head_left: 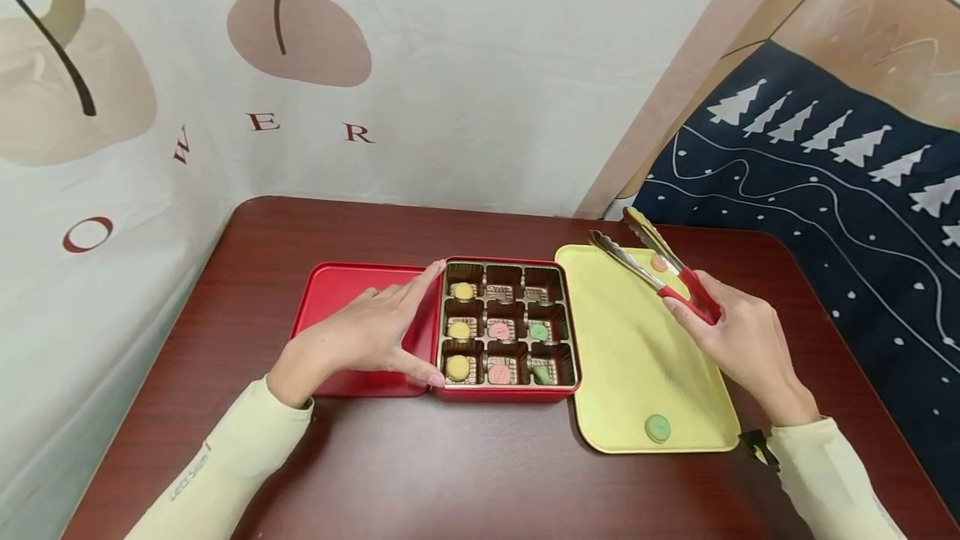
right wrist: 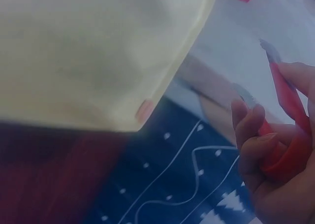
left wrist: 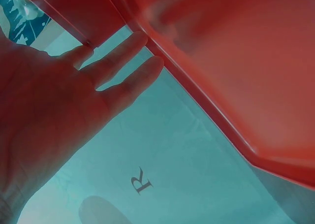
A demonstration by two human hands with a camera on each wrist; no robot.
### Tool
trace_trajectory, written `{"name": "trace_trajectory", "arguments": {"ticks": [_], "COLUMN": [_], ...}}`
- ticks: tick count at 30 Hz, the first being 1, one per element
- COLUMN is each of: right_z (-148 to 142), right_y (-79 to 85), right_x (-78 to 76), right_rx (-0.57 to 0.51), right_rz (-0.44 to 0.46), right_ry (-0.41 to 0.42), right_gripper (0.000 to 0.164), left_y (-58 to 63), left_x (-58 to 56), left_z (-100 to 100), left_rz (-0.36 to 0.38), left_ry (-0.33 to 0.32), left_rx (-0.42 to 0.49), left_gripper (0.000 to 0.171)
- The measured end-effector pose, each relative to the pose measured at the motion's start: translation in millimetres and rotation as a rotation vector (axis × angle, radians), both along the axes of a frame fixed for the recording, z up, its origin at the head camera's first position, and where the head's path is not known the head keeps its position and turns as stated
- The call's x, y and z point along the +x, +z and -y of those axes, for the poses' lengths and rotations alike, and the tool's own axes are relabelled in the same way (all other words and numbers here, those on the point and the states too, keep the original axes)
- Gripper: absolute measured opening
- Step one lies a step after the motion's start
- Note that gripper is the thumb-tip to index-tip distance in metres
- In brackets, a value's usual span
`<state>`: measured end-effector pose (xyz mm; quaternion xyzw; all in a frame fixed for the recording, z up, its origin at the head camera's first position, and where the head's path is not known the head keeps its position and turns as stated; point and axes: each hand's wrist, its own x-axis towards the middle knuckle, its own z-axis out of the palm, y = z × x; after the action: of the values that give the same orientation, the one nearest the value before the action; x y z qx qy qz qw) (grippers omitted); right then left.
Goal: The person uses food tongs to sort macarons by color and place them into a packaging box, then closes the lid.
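A red tin (head_left: 508,393) with nine brown compartments sits mid-table and holds yellow, pink and green round sweets. Its red lid (head_left: 337,290) lies to the left. My left hand (head_left: 375,332) lies flat over the lid, fingers straight, with index and thumb touching the tin's left wall; in the left wrist view its fingers (left wrist: 118,61) reach the red rim (left wrist: 206,101). My right hand (head_left: 738,340) grips red-handled metal tongs (head_left: 652,265), also seen as tongs (right wrist: 288,135) in the right wrist view, over a yellow tray (head_left: 637,357). A pink sweet (head_left: 659,262) lies by the tong arms, a green sweet (head_left: 657,427) near the tray's front.
The dark wooden table (head_left: 450,473) has bare room in front of the tin and tray. A pale printed cloth (head_left: 450,65) hangs behind, and a dark blue cloth with white trees (head_left: 840,190) hangs at the right.
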<state>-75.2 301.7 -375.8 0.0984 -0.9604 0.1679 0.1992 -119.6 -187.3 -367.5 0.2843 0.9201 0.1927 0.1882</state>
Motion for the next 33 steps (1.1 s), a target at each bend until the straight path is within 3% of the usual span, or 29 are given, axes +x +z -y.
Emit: {"name": "trace_trajectory", "arguments": {"ticks": [7,17,33], "right_z": [-21,-39,-54], "right_y": [-7.4,-17.3,-29.0], "right_x": [4.0,11.9,14.7], "right_rx": [-0.016,-0.009,0.002], "right_rz": [0.081,0.110,0.147], "right_ry": [-0.082,-0.135,-0.147], "right_gripper": [0.057,0.063,0.062], "left_y": [-0.8,-0.7,-2.5], "left_x": [0.5,2.7,-0.2], "left_z": [1,0,-1], "left_rz": [-0.010,-0.016,0.001], "left_ry": [-0.002,-0.013,-0.003], "left_rx": [0.002,0.024,0.030], "left_gripper": [0.151,0.150,0.150]}}
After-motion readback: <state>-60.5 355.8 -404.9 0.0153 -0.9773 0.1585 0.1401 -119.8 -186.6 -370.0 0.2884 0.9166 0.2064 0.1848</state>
